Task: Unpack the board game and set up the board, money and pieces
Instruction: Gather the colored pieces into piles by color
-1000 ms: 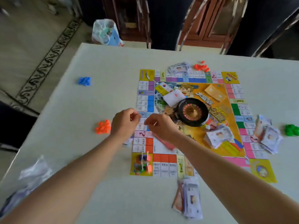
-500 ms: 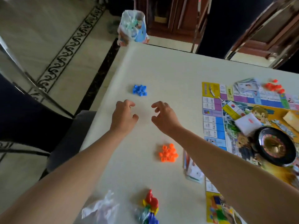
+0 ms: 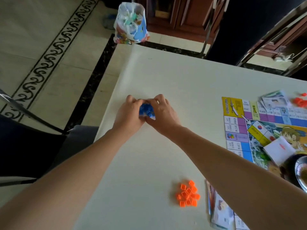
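Blue pieces point(image 3: 147, 110) cupped between hands, left hand point(image 3: 131, 112) and right hand point(image 3: 162, 112) curled round them, arms outstretched

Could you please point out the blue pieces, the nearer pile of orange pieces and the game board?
blue pieces point(image 3: 146, 110), head view, middle of the visible cluster.
nearer pile of orange pieces point(image 3: 187, 194), head view, centre of the pile.
game board point(image 3: 231, 106), head view, yellow corner square.

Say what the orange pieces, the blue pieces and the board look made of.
Orange pieces: glossy, slightly translucent moulded plastic, likely, with sharp little box shapes. Blue pieces: same shiny plastic look, mostly hidden. Board: flat printed card with a smooth sheen, probably laminated.
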